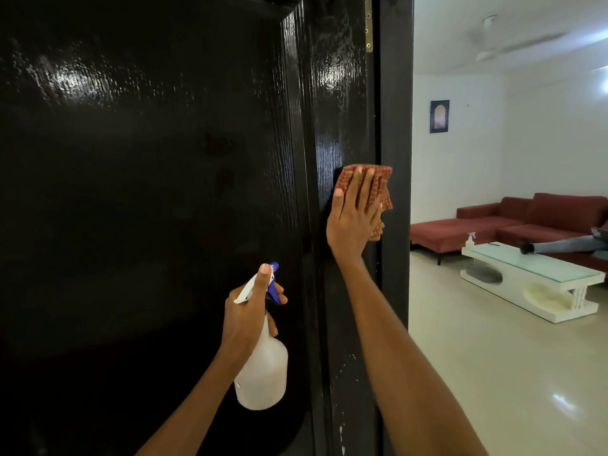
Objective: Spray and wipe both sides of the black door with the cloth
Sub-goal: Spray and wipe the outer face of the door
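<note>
glossy black door [148, 192] upright, orange checked cloth [378, 185] flat against its hinge-side stile, white spray bottle [263, 373] upright nearby

white table [539, 292], spray bottle [470, 240] on top

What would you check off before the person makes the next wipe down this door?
1. Cloth flat against the black door: ok, the right hand presses it with straight fingers.
2. Spray bottle securely held: ok, the left hand grips its neck, thumb on top.
3. Nozzle aimed at the door: cannot tell.
4. Liquid left in the bottle: cannot tell, the plastic is cloudy.
5. Surface wetted: ok, glossy streaks show above the cloth.
6. Cloth clear of the hinge: ok, the hinge is well above.
</note>
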`<action>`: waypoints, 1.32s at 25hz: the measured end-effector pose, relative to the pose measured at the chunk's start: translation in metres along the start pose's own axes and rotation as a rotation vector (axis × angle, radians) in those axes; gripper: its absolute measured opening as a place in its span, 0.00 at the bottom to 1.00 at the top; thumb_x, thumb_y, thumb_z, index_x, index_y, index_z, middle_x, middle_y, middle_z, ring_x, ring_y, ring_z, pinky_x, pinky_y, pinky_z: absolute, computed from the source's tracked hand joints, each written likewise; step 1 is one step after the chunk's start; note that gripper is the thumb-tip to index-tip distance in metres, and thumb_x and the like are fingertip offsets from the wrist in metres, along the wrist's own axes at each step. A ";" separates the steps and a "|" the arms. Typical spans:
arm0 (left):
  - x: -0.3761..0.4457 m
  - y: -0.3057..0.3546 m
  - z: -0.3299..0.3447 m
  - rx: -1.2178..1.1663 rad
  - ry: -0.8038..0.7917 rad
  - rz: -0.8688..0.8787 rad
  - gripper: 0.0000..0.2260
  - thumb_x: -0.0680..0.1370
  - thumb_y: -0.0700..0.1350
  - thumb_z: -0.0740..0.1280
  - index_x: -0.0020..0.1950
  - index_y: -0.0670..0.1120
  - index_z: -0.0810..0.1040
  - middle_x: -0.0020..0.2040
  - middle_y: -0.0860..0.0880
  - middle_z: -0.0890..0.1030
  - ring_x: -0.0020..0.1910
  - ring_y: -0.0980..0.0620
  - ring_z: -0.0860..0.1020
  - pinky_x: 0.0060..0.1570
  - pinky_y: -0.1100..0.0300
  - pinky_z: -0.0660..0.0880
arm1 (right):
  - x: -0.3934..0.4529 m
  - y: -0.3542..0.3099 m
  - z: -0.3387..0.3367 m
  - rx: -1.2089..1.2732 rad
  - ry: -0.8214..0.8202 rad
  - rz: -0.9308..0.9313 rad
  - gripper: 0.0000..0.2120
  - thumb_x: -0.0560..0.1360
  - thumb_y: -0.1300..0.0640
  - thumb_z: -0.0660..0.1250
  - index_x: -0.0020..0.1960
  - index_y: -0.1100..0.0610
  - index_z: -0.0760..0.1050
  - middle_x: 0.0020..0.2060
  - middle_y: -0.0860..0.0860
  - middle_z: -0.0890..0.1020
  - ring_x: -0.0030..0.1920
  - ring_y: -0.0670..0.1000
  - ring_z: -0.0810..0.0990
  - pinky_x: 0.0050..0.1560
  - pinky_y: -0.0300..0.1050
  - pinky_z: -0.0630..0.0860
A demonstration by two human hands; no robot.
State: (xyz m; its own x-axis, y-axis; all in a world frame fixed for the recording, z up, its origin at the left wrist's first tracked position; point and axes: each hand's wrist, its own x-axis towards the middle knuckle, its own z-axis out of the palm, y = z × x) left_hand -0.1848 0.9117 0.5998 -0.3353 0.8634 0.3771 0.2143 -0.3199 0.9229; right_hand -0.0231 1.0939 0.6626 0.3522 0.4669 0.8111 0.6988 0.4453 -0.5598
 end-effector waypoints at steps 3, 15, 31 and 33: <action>-0.005 -0.014 0.006 0.005 0.002 -0.025 0.30 0.72 0.68 0.56 0.45 0.41 0.81 0.40 0.44 0.84 0.23 0.47 0.76 0.26 0.59 0.75 | -0.104 0.039 0.018 0.043 -0.014 0.189 0.30 0.86 0.43 0.44 0.83 0.49 0.36 0.82 0.48 0.37 0.82 0.52 0.36 0.81 0.61 0.41; -0.049 -0.083 -0.007 0.077 0.049 -0.017 0.27 0.79 0.64 0.54 0.42 0.43 0.81 0.40 0.47 0.85 0.26 0.44 0.78 0.29 0.53 0.78 | -0.198 0.037 0.019 0.182 -0.185 0.307 0.30 0.86 0.43 0.45 0.83 0.46 0.36 0.82 0.47 0.36 0.81 0.55 0.33 0.78 0.69 0.38; -0.032 -0.067 0.000 0.029 0.033 -0.048 0.28 0.75 0.65 0.57 0.44 0.42 0.81 0.39 0.46 0.84 0.23 0.47 0.76 0.25 0.57 0.75 | -0.265 0.150 0.014 -0.231 -0.438 -0.373 0.28 0.86 0.45 0.48 0.84 0.46 0.45 0.83 0.47 0.44 0.82 0.62 0.47 0.80 0.62 0.43; -0.025 -0.059 0.002 0.044 0.016 -0.048 0.29 0.75 0.66 0.57 0.43 0.41 0.80 0.36 0.44 0.83 0.23 0.49 0.76 0.24 0.59 0.74 | -0.241 0.128 0.017 -0.204 -0.415 -0.303 0.27 0.87 0.45 0.46 0.84 0.47 0.45 0.83 0.49 0.44 0.82 0.61 0.43 0.80 0.59 0.37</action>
State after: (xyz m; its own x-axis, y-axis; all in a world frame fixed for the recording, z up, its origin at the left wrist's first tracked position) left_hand -0.1875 0.9095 0.5357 -0.3607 0.8708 0.3341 0.2378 -0.2605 0.9357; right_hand -0.0290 1.0508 0.3923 -0.1299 0.6211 0.7729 0.8520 0.4687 -0.2334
